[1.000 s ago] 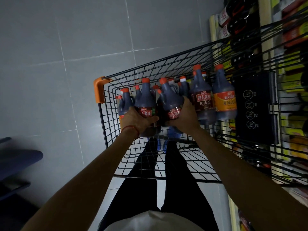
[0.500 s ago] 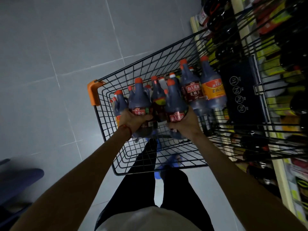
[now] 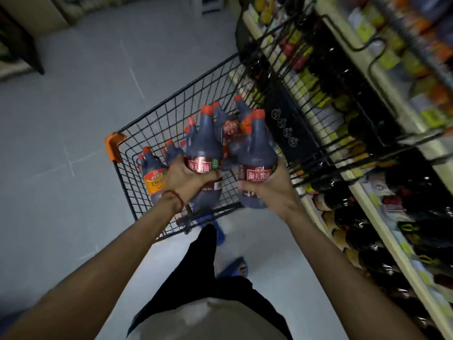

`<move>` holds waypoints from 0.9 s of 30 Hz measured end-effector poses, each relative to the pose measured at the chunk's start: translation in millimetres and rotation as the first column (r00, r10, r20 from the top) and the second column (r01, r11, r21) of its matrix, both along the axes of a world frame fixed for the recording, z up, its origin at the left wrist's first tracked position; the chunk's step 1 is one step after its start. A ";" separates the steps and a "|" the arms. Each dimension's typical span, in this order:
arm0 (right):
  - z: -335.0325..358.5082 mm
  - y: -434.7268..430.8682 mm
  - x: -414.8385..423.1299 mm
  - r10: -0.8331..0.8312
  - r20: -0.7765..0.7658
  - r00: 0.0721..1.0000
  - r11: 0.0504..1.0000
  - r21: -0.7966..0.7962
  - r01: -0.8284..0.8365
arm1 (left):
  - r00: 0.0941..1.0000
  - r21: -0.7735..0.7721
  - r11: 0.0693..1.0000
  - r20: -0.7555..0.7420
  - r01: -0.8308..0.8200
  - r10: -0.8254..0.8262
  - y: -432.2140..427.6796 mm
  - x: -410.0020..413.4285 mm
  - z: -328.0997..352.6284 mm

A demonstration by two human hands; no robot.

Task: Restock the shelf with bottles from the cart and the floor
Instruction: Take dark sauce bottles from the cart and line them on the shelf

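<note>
Two hands are full here, one bottle apiece. The left hand (image 3: 188,177), with a red string bracelet (image 3: 175,196) at its wrist, curls its fingers round the belly of the left soy sauce bottle (image 3: 203,141), gripping across the lower part of the red label. The right hand (image 3: 267,190) cups the right soy sauce bottle (image 3: 256,148) from below and behind, with its thumb lying on the label. Both bottles are dark with red caps, and both stand roughly upright, side by side and close together. They are held over the near end of the black wire cart (image 3: 171,111). Behind and between them, several bottles in the cart (image 3: 230,126) crowd together, all dark with red caps. One orange-label bottle (image 3: 153,175) sits just to the left of the left hand, against the cart's side wall. An orange corner guard (image 3: 113,146) caps the cart's near left corner, and a black panel with round icons (image 3: 286,128) hangs at its right end. Close along the cart's right side runs the shelf (image 3: 402,106), its rows blurred but packed with dark bottles and yellow labels, and more shelved bottles (image 3: 355,231) line the tier below. Grey floor tiles (image 3: 61,155) spread out to the left, and a blue slipper (image 3: 236,267) shows beneath the person's dark trousers.
</note>
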State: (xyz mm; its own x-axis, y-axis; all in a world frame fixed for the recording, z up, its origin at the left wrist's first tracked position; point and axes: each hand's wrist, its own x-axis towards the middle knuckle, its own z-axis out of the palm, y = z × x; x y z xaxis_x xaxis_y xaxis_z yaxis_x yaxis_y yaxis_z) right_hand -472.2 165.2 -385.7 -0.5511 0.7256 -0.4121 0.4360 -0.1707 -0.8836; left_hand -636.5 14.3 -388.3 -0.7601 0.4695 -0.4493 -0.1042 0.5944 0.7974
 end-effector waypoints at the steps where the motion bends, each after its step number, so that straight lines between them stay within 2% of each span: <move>1: 9.3 0.5 12.8 -0.017 -0.016 1.000 1.000 0.013 0.017 | 0.999 0.015 1.000 -0.034 0.019 -0.019 2.3 10.4 10.3; 7: 67.5 -1.1 97.2 -0.133 -0.100 0.986 0.980 0.133 0.146 | 0.975 0.116 0.976 -0.151 0.184 -0.166 18.6 75.8 66.5; 13: 109.0 -3.0 189.2 -0.235 -0.170 0.957 0.933 0.237 0.272 | 0.890 0.143 0.910 -0.313 0.389 -0.332 49.9 143.9 106.8; 18: 130.7 -6.8 263.0 -0.324 -0.208 0.923 0.868 0.322 0.378 | 0.790 0.176 0.805 -0.395 0.566 -0.469 85.9 202.7 129.9; 27: 153.1 -7.0 363.0 -0.546 -0.168 0.821 0.701 0.446 0.557 | 0.668 0.171 0.678 -0.453 0.715 -0.590 147.9 292.9 149.3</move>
State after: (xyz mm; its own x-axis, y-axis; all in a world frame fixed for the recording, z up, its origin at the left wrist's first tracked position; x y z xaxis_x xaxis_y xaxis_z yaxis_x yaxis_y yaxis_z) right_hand -109.2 158.3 -232.5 0.0034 0.9986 0.0537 0.3742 0.0485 -0.9261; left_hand -343.6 162.3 -239.1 -0.2645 0.9639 0.0318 0.5198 0.1147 0.8466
